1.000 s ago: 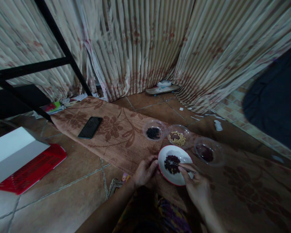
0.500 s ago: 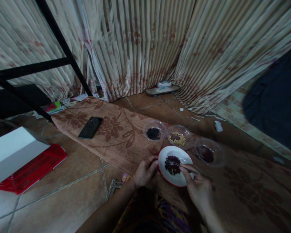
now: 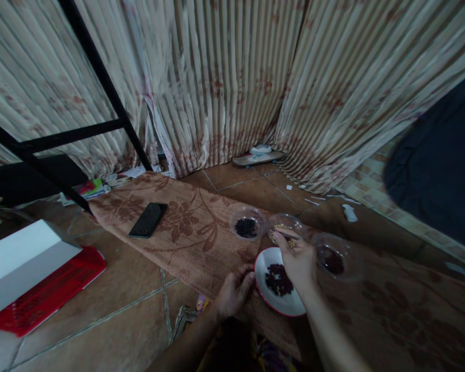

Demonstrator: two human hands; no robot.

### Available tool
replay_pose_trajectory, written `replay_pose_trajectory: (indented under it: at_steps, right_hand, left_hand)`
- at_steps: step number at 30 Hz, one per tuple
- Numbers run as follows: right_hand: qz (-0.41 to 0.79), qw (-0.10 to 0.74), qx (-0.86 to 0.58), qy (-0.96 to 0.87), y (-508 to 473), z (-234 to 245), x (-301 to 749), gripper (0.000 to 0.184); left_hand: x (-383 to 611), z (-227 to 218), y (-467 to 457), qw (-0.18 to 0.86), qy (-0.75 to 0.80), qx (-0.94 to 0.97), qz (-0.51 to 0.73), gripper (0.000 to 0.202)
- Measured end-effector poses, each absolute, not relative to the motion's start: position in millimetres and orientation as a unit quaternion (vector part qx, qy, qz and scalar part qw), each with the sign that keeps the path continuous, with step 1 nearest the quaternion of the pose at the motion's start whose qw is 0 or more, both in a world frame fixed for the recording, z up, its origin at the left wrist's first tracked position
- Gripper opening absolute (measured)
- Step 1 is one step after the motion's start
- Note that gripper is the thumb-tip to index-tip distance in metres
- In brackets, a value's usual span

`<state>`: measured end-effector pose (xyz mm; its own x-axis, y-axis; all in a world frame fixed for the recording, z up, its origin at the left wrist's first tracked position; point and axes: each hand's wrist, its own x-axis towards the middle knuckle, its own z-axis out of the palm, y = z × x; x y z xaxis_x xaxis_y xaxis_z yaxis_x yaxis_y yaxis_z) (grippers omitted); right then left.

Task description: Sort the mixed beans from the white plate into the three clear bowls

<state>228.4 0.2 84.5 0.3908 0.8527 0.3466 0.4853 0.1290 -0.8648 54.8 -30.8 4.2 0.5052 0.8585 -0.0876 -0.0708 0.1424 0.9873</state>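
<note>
A white plate with a red rim (image 3: 292, 306) lies on a brown flowered mat (image 3: 194, 237) and holds a small heap of dark red beans (image 3: 278, 279). My left hand (image 3: 234, 289) rests curled against the plate's left rim. My right hand (image 3: 299, 257) reaches past the plate, its fingers pinched on a thin tool (image 3: 287, 235) whose tip is over the clear bowl of yellow beans (image 3: 282, 223). A clear bowl of black beans (image 3: 246, 227) sits to the left of that bowl. Another clear bowl with dark red beans (image 3: 333, 258) sits to the right.
A black phone (image 3: 148, 219) lies on the mat's left part. On the tiled floor at left are a red basket (image 3: 50, 289) and a white board (image 3: 19, 256). A black metal frame (image 3: 101, 77) and striped curtains (image 3: 225, 77) stand behind. A dark shape (image 3: 442, 170) fills the right.
My right hand has lifted from the beans on the plate and moved forward to the yellow-bean bowl. The view has tipped slightly upward. My left hand stays at the plate's rim.
</note>
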Motion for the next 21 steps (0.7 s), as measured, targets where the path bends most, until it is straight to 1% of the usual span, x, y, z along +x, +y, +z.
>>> replay_pose_trajectory:
  at_steps: [3,6,13,16,21]
  right_hand:
    - [0.172,0.536,-0.648,-0.513,-7.2,78.1,229.1,0.036]
    - [0.164,0.537,-0.655,-0.506,-27.8,70.9,238.8,0.034]
    - [0.193,0.499,-0.716,-0.449,-84.9,51.6,264.4,0.035]
    - [0.215,0.479,-0.718,-0.457,-97.8,44.0,266.9,0.035]
    - [0.206,0.466,-0.702,-0.498,-100.8,40.2,262.9,0.030]
  left_hand:
    - [54.1,4.6,-30.9,0.670,0.352,0.555,0.344,0.046]
    - [53.6,6.2,-30.7,0.666,0.355,0.561,0.341,0.044]
    - [56.2,11.4,-29.9,0.670,0.364,0.546,0.347,0.044]
    - [56.2,12.6,-29.7,0.661,0.363,0.558,0.347,0.043]
    - [55.9,12.7,-29.3,0.647,0.371,0.570,0.345,0.043]
